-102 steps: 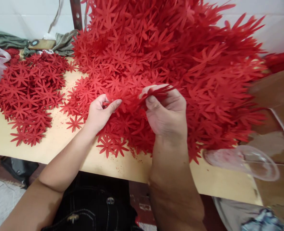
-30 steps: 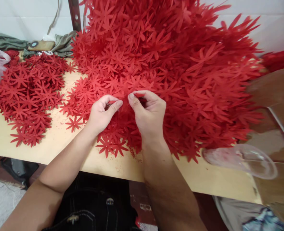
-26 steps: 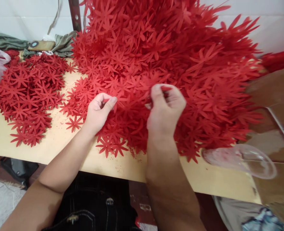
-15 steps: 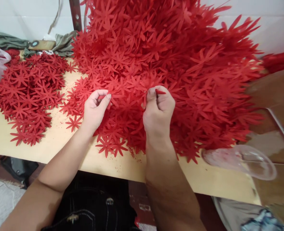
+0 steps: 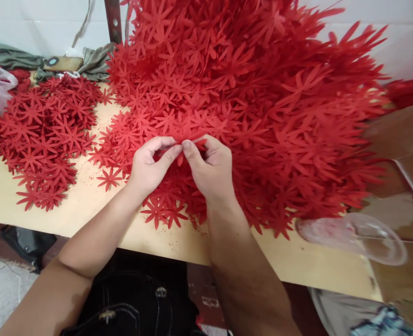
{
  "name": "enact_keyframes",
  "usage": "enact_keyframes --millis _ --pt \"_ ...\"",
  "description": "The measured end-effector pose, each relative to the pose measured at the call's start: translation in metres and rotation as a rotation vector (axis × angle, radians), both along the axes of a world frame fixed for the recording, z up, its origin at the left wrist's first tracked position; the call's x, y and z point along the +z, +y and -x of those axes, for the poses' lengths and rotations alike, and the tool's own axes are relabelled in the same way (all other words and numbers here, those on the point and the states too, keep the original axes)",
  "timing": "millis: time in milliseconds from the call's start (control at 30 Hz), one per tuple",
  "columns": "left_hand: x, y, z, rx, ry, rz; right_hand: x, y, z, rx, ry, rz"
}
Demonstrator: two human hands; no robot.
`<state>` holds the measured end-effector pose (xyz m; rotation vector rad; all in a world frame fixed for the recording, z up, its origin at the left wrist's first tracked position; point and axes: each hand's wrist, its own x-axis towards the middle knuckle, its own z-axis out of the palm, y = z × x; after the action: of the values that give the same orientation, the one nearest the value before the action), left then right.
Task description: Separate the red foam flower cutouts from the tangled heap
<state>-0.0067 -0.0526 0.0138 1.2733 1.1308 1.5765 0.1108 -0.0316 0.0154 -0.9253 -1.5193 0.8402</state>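
Thumb to thumb, my left hand (image 5: 152, 161) and my right hand (image 5: 209, 165) meet over the front of a big heap of red petal pieces (image 5: 227, 88). Between the pinched fingertips of both hands is a red fabric flower piece (image 5: 183, 133), its narrow petals showing above and below the thumbs. The fingers hide most of its middle, so I cannot make out any smaller part there. A single flower piece (image 5: 109, 179) lies flat on the table left of my left wrist.
A smaller pile of red flower pieces (image 5: 49, 126) lies on the left of the pale table (image 5: 87, 210). A clear plastic cup (image 5: 377, 238) rests on its side at the front right, beside cardboard boxes (image 5: 398, 196). A phone (image 5: 63, 63) and cloth are at the back left.
My right hand has moved left, away from the heap's middle, to meet my left hand. The left has shifted slightly right, and both now pinch the same flower piece.
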Motion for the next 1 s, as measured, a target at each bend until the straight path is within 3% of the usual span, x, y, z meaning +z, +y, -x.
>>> enact_keyframes --millis 200,400,533,700,1000 --pt "0.002 0.004 0.001 0.029 -0.132 0.079 -0.002 -0.001 -0.001 0.069 0.065 0.072" --pt "0.001 0.013 0.014 0.180 -0.264 0.124 -0.010 0.012 -0.014 -0.056 0.237 0.071" --pt "0.000 0.011 0.011 0.120 -0.246 0.111 -0.014 0.017 -0.015 -0.052 0.195 0.004" --pt "-0.002 0.010 0.007 0.103 -0.244 0.098 -0.014 0.012 -0.010 0.055 0.055 -0.027" --pt "0.002 0.005 0.003 0.029 -0.143 0.128 -0.009 0.006 -0.004 0.149 0.094 0.070"
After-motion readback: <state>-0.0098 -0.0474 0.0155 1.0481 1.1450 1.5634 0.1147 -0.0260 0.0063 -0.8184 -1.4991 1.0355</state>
